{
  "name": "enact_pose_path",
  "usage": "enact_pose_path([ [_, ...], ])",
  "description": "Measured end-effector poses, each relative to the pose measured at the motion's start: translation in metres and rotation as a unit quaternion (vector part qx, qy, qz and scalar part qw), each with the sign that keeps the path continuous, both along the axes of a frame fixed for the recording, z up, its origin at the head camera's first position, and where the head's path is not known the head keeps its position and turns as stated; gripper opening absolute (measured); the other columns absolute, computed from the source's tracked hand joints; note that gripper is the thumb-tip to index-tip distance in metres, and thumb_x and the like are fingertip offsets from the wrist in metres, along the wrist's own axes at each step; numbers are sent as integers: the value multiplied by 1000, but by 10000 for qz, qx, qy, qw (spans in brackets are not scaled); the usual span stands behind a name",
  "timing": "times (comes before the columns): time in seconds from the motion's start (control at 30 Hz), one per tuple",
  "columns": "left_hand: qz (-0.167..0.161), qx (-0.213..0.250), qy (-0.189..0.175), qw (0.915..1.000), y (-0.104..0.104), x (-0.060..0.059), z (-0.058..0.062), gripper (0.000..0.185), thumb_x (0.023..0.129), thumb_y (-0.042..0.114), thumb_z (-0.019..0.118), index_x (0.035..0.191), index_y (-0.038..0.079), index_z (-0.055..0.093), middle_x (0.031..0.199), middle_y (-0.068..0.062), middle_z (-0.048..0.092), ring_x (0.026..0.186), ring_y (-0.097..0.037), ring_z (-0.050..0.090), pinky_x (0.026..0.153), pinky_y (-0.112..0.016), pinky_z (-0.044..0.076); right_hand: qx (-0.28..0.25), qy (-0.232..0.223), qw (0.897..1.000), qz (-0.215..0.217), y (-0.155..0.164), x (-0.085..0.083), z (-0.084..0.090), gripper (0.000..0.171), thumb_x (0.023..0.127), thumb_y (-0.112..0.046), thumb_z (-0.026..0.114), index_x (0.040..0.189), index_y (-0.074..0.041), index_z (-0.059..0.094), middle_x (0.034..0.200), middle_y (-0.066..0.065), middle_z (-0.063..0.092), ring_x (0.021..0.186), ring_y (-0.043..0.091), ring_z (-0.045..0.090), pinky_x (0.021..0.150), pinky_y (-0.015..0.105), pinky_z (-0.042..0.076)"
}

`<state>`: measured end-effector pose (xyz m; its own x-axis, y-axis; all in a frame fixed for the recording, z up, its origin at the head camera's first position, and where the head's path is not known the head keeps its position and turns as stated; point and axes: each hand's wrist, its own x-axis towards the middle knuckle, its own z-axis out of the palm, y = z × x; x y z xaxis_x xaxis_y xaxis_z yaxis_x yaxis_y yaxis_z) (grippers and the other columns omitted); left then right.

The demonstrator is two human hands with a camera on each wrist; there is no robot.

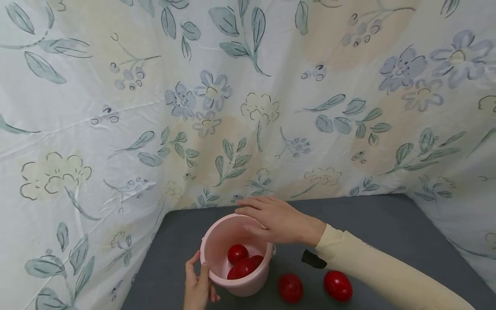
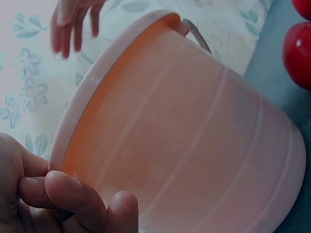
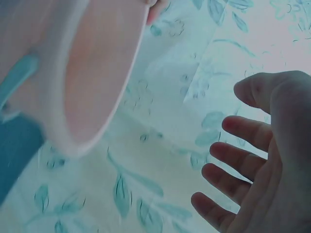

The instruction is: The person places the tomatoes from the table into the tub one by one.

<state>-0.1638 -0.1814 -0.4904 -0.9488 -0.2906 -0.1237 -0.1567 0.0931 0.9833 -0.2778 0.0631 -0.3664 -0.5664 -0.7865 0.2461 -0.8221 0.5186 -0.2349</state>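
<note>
**Pink bucket with red eggs, both hands at rim**

Backdrop: thin, creased floral sheet (image 1: pixel 248 107), pale with grey-blue leaves and flowers, hung on three sides. Below it a dark grey table (image 1: pixel 379 224) with a matte, cloth-like surface.

Pink bucket (image 1: pixel 232 258): smooth plastic, round, tapering toward the base, faint horizontal ridges on the wall in the left wrist view, a rolled rim and a pale handle lug at the side. It stands on the table near the front edge. Inside lie glossy red egg-shaped pieces (image 1: pixel 242 260), at least three, touching one another.

Left hand (image 1: pixel 198 286): grips the near rim of the bucket, thumb and fingers curled round the edge.

Right hand (image 1: pixel 271 219): open, fingers straight and slightly spread, palm down over the far side of the bucket's mouth; holds nothing. Cream sleeve (image 1: pixel 379 267) on the forearm, with a small black tab beneath the wrist.

Two more red eggs (image 1: pixel 290 287) (image 1: pixel 338 285) lie on the table just right of the bucket, apart from each other, smooth and shiny
</note>
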Motion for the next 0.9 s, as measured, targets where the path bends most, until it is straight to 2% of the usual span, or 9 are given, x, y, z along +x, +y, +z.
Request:
enact_pose_path([
  [0.17, 15, 7, -23, 10000, -1, 1, -2, 49, 109, 17, 34, 153, 9, 13, 47, -2, 47, 35, -9, 47, 46, -30, 53, -176, 122, 9993, -308, 39, 1, -8, 49, 98, -41, 62, 145, -28, 55, 155, -4, 49, 144, 22, 44, 117, 52, 40],
  [0.33, -15, 6, 53, 10000, -3, 0, -3, 49, 109, 17, 34, 153, 9, 13, 47, -1, 47, 35, -8, 46, 45, -30, 52, -395, -92, 9945, -966, 83, 2, -12, 50, 98, -45, 62, 146, -32, 53, 154, -7, 49, 142, 21, 47, 113, 54, 43],
  [0.53, -84, 17, 75, 9999, -4, -2, -3, 49, 109, 17, 34, 152, 8, 13, 46, -1, 47, 35, -9, 47, 47, -31, 54, -707, -56, 9857, -1526, 126, 9, -15, 48, 100, -43, 60, 144, -27, 54, 150, 0, 53, 137, 27, 51, 107, 58, 46],
  [0.73, -82, 25, 38, 10000, -3, -2, -2, 49, 109, 17, 34, 153, 9, 13, 47, -2, 47, 35, -10, 48, 47, -31, 54, -945, -627, 9715, -2083, 159, 23, -24, 53, 102, -47, 56, 149, -23, 48, 153, 7, 47, 140, 33, 45, 106, 63, 43],
  [0.9, -96, 60, 13, 9999, -2, -1, -2, 49, 109, 16, 33, 153, 10, 12, 47, -1, 48, 35, -9, 48, 47, -30, 53, -1059, -1202, 9612, -2245, 173, 32, -44, 54, 102, -48, 54, 149, -20, 48, 152, 11, 47, 138, 37, 45, 100, 64, 46],
])
